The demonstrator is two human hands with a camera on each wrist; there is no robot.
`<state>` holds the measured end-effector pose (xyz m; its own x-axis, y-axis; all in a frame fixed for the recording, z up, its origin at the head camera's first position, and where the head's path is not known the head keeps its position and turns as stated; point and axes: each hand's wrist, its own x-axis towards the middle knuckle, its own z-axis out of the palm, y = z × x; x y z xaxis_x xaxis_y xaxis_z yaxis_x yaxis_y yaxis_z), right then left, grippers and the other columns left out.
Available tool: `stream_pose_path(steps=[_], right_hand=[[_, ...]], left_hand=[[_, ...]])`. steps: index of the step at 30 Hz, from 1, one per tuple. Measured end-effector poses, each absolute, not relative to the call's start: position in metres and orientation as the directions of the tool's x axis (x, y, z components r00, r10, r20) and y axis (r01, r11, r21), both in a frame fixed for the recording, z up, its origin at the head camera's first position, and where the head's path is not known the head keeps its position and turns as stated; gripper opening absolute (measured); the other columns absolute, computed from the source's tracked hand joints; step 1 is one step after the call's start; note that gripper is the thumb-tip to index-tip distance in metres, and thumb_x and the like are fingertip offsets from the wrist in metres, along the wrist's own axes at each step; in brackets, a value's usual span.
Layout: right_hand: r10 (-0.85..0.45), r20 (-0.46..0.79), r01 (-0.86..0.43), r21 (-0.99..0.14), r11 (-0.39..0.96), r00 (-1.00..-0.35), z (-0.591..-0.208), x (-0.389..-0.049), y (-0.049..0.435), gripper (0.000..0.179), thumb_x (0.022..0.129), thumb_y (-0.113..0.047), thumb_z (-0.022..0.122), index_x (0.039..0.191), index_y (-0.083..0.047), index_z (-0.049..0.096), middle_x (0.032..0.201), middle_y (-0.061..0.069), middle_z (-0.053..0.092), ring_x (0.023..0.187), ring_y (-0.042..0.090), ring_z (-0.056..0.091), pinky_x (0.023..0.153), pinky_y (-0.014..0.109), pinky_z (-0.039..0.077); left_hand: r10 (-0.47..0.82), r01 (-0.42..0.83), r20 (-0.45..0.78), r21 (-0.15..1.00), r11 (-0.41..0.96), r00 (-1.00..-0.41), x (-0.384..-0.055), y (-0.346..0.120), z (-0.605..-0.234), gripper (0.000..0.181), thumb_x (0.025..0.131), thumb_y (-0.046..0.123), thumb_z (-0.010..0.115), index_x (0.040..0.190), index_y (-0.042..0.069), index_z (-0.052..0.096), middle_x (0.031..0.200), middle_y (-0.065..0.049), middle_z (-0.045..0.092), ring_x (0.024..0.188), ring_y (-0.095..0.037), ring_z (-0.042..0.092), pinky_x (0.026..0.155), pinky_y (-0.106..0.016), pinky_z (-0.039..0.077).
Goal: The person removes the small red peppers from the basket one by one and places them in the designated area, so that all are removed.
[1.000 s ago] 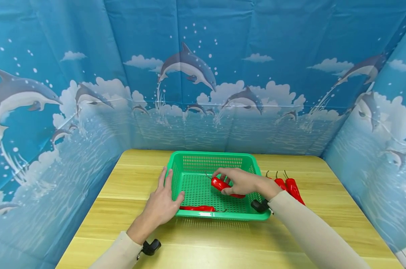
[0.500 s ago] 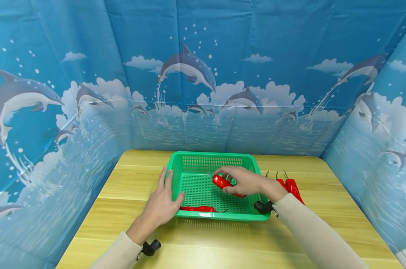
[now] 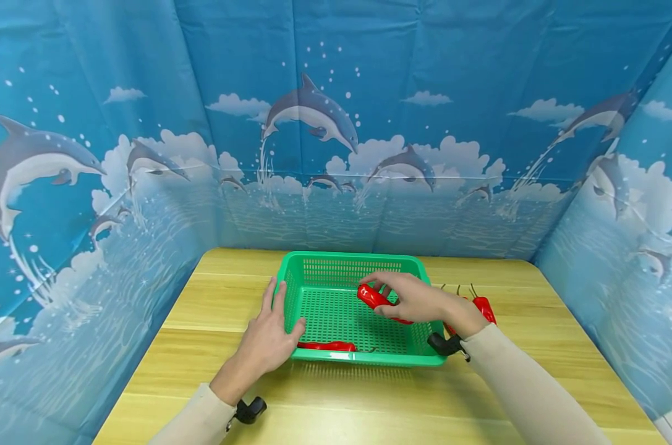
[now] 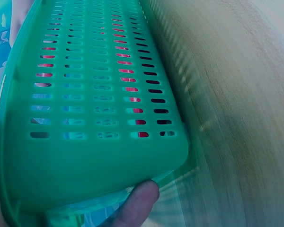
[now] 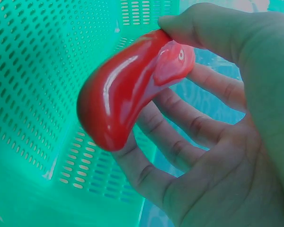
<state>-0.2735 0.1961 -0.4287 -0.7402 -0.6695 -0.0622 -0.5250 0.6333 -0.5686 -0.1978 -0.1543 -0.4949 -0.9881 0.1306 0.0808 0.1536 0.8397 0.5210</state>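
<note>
My right hand holds a glossy red chili pepper between thumb and fingers, above the floor of a green slotted plastic basket. The right wrist view shows the pepper tilted, its blunt end away from the palm. At the basket's left side my left hand holds the wall, thumb over the rim and fingers along the outside. In the left wrist view a fingertip touches the basket's lower corner. Another red pepper lies inside along the front wall, showing through the slots.
More red peppers lie on the wooden table right of the basket, partly hidden behind my right wrist. A blue curtain printed with dolphins hangs behind and at both sides of the table.
My right hand has shifted slightly right and up with the pepper, now covering more of the peppers on the table. The left hand and basket stay in place.
</note>
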Motion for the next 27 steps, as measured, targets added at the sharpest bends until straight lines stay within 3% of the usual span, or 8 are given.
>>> stream_pose_path(steps=[4, 10, 18, 22, 24, 27], right_hand=[[-0.661, -0.054, -0.514, -0.582, 0.630, -0.749, -0.425, -0.272, 0.202, 0.064, 0.111, -0.022, 0.083, 0.169, -0.017, 0.057, 0.147, 0.008, 0.072, 0.132, 0.026, 0.068, 0.094, 0.035, 0.067], [-0.655, -0.049, -0.501, -0.602, 0.622, -0.754, -0.421, -0.271, 0.211, 0.064, 0.112, -0.024, 0.083, 0.169, -0.018, 0.056, 0.150, 0.012, 0.070, 0.134, 0.028, 0.068, 0.093, 0.031, 0.066], [-0.637, -0.034, -0.504, -0.581, 0.639, -0.770, -0.417, -0.270, 0.222, 0.066, 0.112, -0.024, 0.082, 0.171, -0.017, 0.054, 0.151, 0.009, 0.070, 0.135, 0.029, 0.068, 0.095, 0.032, 0.066], [-0.631, -0.024, -0.505, -0.577, 0.643, -0.776, -0.415, -0.269, 0.227, 0.066, 0.112, -0.024, 0.082, 0.171, -0.017, 0.054, 0.151, 0.010, 0.069, 0.136, 0.029, 0.069, 0.095, 0.033, 0.067], [-0.626, -0.021, -0.501, -0.581, 0.642, -0.779, -0.415, -0.269, 0.229, 0.066, 0.112, -0.024, 0.082, 0.171, -0.017, 0.053, 0.152, 0.011, 0.069, 0.136, 0.031, 0.069, 0.094, 0.033, 0.067], [-0.619, -0.024, -0.492, -0.584, 0.646, -0.785, -0.415, -0.271, 0.232, 0.066, 0.113, -0.023, 0.081, 0.171, -0.018, 0.053, 0.152, 0.012, 0.068, 0.135, 0.033, 0.069, 0.093, 0.034, 0.067]], left_hand=[[0.132, 0.156, 0.083, 0.523, 0.838, -0.988, -0.198, -0.154, -0.495, 0.097, 0.116, 0.045, 0.064, 0.188, 0.007, 0.012, 0.199, -0.013, -0.001, 0.049, -0.021, 0.053, 0.089, -0.068, 0.060], [0.132, 0.155, 0.081, 0.523, 0.838, -0.988, -0.198, -0.155, -0.496, 0.097, 0.116, 0.045, 0.064, 0.189, 0.007, 0.011, 0.199, -0.013, -0.001, 0.049, -0.022, 0.053, 0.085, -0.065, 0.059], [0.131, 0.154, 0.081, 0.525, 0.837, -0.988, -0.198, -0.155, -0.496, 0.097, 0.116, 0.045, 0.063, 0.189, 0.008, 0.011, 0.199, -0.013, -0.001, 0.048, -0.021, 0.053, 0.088, -0.069, 0.060], [0.135, 0.157, 0.081, 0.525, 0.836, -0.988, -0.198, -0.154, -0.496, 0.097, 0.116, 0.045, 0.063, 0.188, 0.007, 0.011, 0.199, -0.013, -0.001, 0.049, -0.021, 0.053, 0.097, -0.077, 0.059], [0.136, 0.158, 0.081, 0.527, 0.835, -0.987, -0.198, -0.154, -0.496, 0.097, 0.116, 0.045, 0.063, 0.188, 0.007, 0.011, 0.199, -0.013, -0.002, 0.048, -0.021, 0.053, 0.096, -0.076, 0.059], [0.134, 0.156, 0.080, 0.527, 0.836, -0.988, -0.198, -0.154, -0.496, 0.097, 0.116, 0.045, 0.064, 0.188, 0.006, 0.011, 0.199, -0.013, -0.002, 0.048, -0.021, 0.053, 0.084, -0.065, 0.060]])
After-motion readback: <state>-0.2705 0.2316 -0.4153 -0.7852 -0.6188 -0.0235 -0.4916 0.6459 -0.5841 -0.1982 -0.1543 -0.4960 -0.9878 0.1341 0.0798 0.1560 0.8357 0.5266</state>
